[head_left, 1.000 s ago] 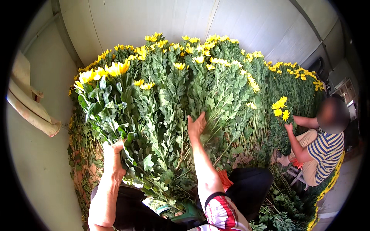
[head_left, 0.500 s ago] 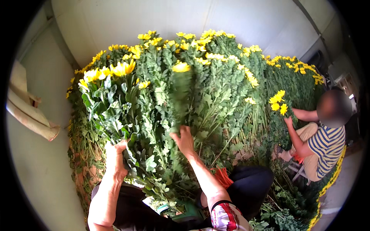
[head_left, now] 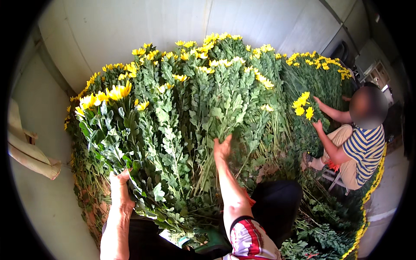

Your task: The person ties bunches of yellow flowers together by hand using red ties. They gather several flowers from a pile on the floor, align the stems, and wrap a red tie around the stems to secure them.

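My left hand [head_left: 121,188] is closed around the lower stems of a bunch of yellow chrysanthemums [head_left: 108,132], which stands nearly upright with its blooms at the top. Farther to the right, my right hand [head_left: 222,148] reaches into the heap of cut chrysanthemums [head_left: 167,117]. Its fingers are closed around a leafy chrysanthemum stem [head_left: 226,113] among the others. Leaves partly hide the fingertips, so whether more than one stem is in that grip cannot be made out.
To the right, a co-worker in a striped shirt [head_left: 366,151] sits on a low stool [head_left: 333,177] with a few yellow chrysanthemums [head_left: 303,106]. My dark-trousered knee [head_left: 277,208] is beside my right arm. Behind the heap rises a pale wall [head_left: 151,26]. Cut stems and leaves [head_left: 312,229] cover the lower right.
My right hand has moved up and right, onto another stem; the single chrysanthemum blurred above it before no longer shows there. My left hand keeps its bunch. The whole view has shifted slightly.
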`<action>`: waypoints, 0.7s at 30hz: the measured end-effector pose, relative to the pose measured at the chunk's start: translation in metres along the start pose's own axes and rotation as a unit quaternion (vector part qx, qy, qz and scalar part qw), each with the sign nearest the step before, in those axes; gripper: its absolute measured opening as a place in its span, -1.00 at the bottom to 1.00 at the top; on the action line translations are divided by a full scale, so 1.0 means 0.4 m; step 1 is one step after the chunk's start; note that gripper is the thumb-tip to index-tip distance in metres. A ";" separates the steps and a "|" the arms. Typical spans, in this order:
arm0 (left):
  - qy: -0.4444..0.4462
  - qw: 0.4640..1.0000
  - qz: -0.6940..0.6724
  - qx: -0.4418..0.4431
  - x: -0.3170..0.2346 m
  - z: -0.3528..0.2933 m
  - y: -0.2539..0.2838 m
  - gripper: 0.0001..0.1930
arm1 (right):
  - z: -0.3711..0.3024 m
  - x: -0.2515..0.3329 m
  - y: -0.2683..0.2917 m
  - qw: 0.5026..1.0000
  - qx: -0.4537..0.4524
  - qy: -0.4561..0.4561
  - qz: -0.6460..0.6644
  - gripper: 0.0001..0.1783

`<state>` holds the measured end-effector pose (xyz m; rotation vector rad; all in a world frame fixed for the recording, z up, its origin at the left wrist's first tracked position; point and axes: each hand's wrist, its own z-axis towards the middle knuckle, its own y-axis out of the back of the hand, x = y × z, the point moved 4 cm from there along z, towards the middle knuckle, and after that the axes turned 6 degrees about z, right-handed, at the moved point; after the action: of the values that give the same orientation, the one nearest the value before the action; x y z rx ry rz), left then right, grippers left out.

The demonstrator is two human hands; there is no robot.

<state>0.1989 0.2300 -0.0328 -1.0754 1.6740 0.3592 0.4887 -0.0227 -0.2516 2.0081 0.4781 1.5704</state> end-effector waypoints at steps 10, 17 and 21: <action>-0.018 1.000 -0.013 -0.015 -0.018 0.004 -0.001 -0.73 | -0.206 0.084 0.098 0.953 -0.071 0.293 -0.021 -0.13; -0.003 0.999 -0.043 -0.009 -0.024 0.000 0.007 -0.87 | -0.208 0.034 0.027 0.972 0.114 0.128 -0.164 0.22; -0.006 0.999 -0.038 -0.004 -0.024 0.000 0.025 -0.90 | -0.103 -0.013 0.008 0.993 0.083 -0.051 0.071 0.26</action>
<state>0.1912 0.2402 -0.0270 -1.1372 1.6176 0.3221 0.4474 -0.0203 -0.2464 2.2809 0.4481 1.5447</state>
